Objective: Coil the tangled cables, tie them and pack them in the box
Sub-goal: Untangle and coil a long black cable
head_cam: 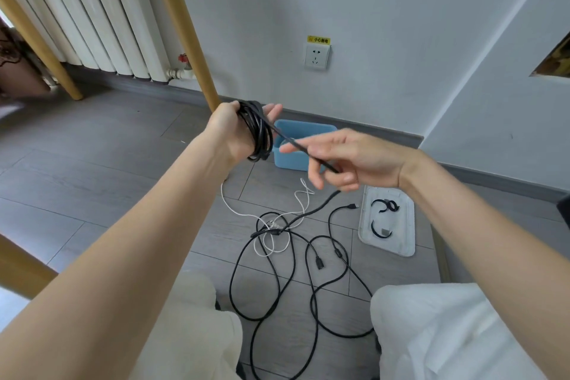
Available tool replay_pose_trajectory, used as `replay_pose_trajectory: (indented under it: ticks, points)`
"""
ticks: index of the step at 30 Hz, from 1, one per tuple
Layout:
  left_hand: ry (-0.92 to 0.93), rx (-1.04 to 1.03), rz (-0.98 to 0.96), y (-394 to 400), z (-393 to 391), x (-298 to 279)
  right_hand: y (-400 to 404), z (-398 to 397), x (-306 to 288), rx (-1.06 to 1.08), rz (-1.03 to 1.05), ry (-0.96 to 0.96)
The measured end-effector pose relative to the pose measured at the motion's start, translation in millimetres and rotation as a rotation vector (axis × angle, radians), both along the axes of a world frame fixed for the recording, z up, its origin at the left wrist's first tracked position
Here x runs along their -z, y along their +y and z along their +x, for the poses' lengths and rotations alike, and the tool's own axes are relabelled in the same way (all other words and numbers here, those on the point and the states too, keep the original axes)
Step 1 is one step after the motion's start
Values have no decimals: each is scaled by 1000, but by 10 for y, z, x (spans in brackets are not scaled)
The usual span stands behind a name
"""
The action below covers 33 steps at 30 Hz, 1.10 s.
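the black cable [257,133] is wound in several loops around your left hand [234,129], which is raised in front of you with the fingers fairly straight and the loops running across the palm and round the back of the hand. from that coil a taut strand runs down and right to your right hand [345,160], whose fingers curl loosely round it and hold it; the strand leaves below that hand and drops to the floor.

on the floor [92,170] between your knees, the rest of the black cable lies in loose, overlapping loops, crossing a second black cable [336,244] with plugs on it and a thin white cable [271,237]. the three meet in a knot-like tangle near the middle.

the blue box [296,160] stands open on the floor just beyond your hands, close to the wall [401,25]. its white lid [407,244] lies flat to the right of the tangle, with two black ties [385,207] curled on it, one above the other.

a wall socket [317,55] with a yellow label sits above the box. a white radiator [92,9] and wooden legs [185,25] stand at the left.
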<state>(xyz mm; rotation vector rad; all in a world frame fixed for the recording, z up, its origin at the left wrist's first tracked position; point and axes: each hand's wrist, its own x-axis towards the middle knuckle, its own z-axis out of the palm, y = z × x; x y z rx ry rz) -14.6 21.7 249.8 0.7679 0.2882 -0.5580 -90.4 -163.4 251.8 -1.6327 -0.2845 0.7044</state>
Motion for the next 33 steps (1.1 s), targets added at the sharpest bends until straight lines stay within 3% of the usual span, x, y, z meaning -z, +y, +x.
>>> replay_pose_trajectory:
  ticks: [3, 6, 9, 12, 15, 18, 20, 23, 27, 29, 33]
  points:
    - [-14, 19, -111, -93, -74, -74, 46, -41, 71, -120, -140, 9]
    - [-33, 164, -155, -208, -187, -160, 72, -48, 127, -127, -303, -58]
    - [-120, 434, -93, -269, -322, -261, 122, -49, 174, -64, -552, -201]
    - [-173, 720, -29, -221, -399, -313, 104, 11, 237, 47, -579, -356]
    - [-189, 983, -33, -50, -414, -319, -106, 51, 276, 156, -739, -344]
    - [-260, 1100, 255, 42, -449, -275, -336, 42, 181, 301, -783, -421]
    - [-268, 1051, 523, 24, -470, -196, -377, 90, 114, 431, -670, -450]
    - [-196, 829, 654, -16, -415, -46, -310, 164, 13, 604, -449, -404]
    - [-88, 348, 407, -46, -268, -14, -158, 62, -155, 385, -40, -145]
    - [-49, 184, 253, -41, -196, -21, -33, 7, -143, 219, -37, -125]
    - [-76, 70, -15, -72, -144, -92, 91, -57, -4, 19, -124, -100]
